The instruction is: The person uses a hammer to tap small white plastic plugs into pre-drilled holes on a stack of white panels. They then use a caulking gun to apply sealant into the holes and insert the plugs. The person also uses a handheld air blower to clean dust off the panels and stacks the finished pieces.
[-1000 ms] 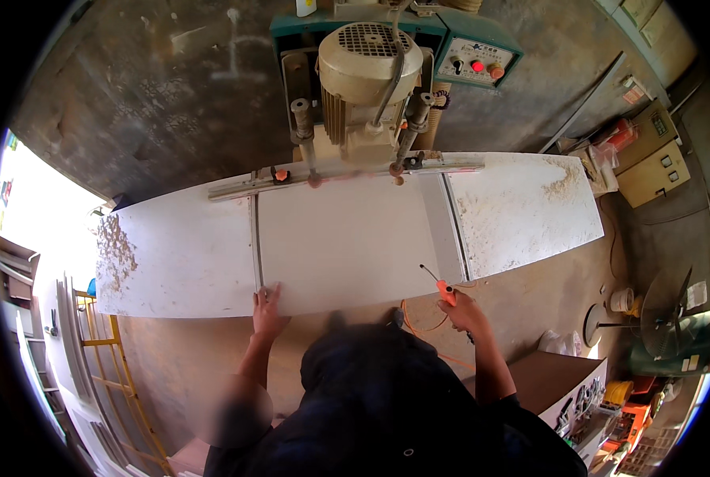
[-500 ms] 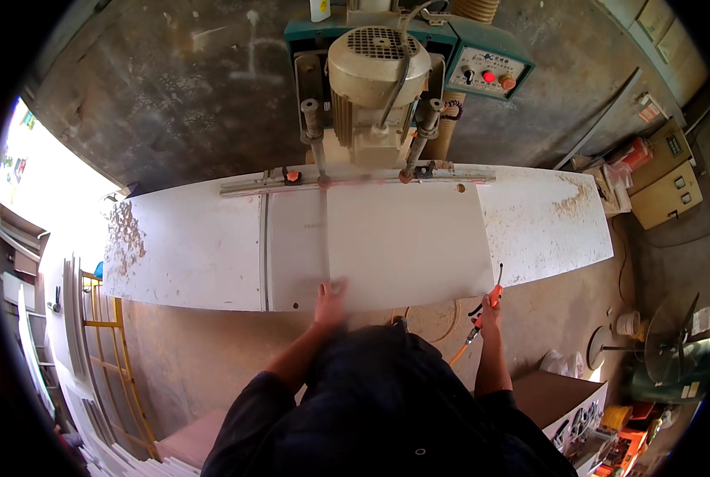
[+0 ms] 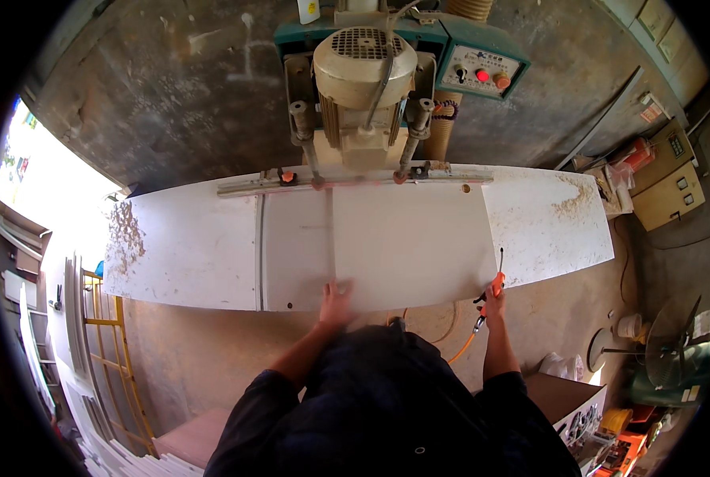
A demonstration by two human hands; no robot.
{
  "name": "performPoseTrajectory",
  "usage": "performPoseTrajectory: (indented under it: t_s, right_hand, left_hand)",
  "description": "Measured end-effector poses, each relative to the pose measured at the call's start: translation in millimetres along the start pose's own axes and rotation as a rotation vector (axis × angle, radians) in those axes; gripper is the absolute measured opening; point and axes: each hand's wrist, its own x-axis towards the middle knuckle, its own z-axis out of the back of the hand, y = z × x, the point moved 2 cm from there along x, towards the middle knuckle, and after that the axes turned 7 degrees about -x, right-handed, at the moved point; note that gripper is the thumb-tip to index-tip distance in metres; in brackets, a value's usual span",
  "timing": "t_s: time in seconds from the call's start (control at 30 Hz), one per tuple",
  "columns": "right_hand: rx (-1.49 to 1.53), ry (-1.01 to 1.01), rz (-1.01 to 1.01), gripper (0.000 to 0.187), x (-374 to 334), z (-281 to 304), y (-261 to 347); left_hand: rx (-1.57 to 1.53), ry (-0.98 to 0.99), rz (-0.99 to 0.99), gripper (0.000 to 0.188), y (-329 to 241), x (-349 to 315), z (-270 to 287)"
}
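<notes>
A pale board (image 3: pixel 410 246) lies flat on the white worktable, its far edge by the metal fence. A small round hole is at its far right corner. My left hand (image 3: pixel 336 304) is on the board's near left corner, fingers apart and somewhat blurred. Beside the board's near right corner, my right hand (image 3: pixel 494 306) is wrapped round an orange air blow gun (image 3: pixel 497 285). The gun's thin dark nozzle points away from me, and an orange hose (image 3: pixel 464 348) hangs from its lower end.
Behind the fence (image 3: pixel 235 190) stands a drilling machine with a large motor (image 3: pixel 364 60), two clamp rods and a control box (image 3: pixel 482 71). Wood chips (image 3: pixel 124 230) lie on the white worktable (image 3: pixel 188 246). A yellow frame (image 3: pixel 120 358) stands left, a fan (image 3: pixel 673 338) right.
The board has shifted slightly right along the fence, with my left hand moving the same way. My right hand and the blow gun have moved a little; the nozzle is now more upright.
</notes>
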Motion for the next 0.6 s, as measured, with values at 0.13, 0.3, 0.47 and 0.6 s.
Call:
performPoseTrajectory:
  t_s: [0.13,0.3,0.47,0.6]
  right_hand:
    - [0.054,0.027,0.007,0.026,7,6,-1]
    - [0.080,0.040,-0.023,0.026,5,4,1]
    - [0.113,0.064,-0.018,0.028,1,5,4]
    - [0.079,0.043,-0.018,0.028,3,5,0]
  left_hand:
    - [-0.030,-0.014,0.023,0.102,-5,-1,2]
    - [-0.074,-0.017,0.059,0.102,-9,-1,7]
    - [-0.120,-0.021,0.038,0.101,-2,-1,8]
    - [-0.110,-0.040,0.072,0.101,-6,-2,12]
